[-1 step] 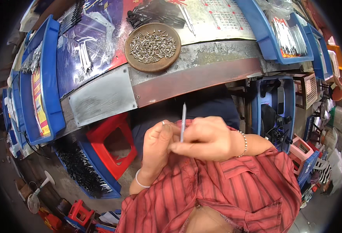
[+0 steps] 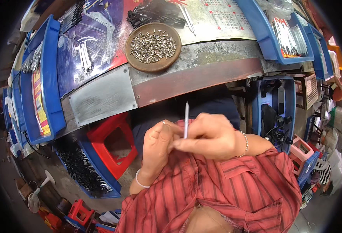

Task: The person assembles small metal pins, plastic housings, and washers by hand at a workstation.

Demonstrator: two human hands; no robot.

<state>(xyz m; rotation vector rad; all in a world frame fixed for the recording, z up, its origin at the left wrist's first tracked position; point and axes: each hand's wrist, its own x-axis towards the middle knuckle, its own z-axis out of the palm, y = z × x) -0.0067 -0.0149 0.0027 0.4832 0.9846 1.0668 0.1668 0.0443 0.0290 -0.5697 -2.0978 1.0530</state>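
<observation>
A slim, pale pen (image 2: pixel 186 120) with a narrow tip points away from me. My right hand (image 2: pixel 210 138) is closed, pinching its near end between thumb and fingers; a beaded bracelet is on that wrist. Right beside it, my left hand (image 2: pixel 157 141) is curled closed with a white band at the wrist. Its fingertips are partly behind the right hand, so what it holds cannot be made out. Beyond both hands, a round brown bowl (image 2: pixel 131 64) on the bench carries a heap of small metal pen tips (image 2: pixel 153 46).
Blue bins (image 2: pixel 53 112) line the left, and another blue bin (image 2: pixel 260 35) with slender parts stands at the far right. A metal plate (image 2: pixel 103 97) covers the bench edge. Dark clips or parts (image 2: pixel 155 15) lie behind the bowl. A red stool (image 2: pixel 116 145) is below.
The pen has shifted slightly to the right and tilted a little within my right hand's grip. Both hands stay close together in nearly the same place.
</observation>
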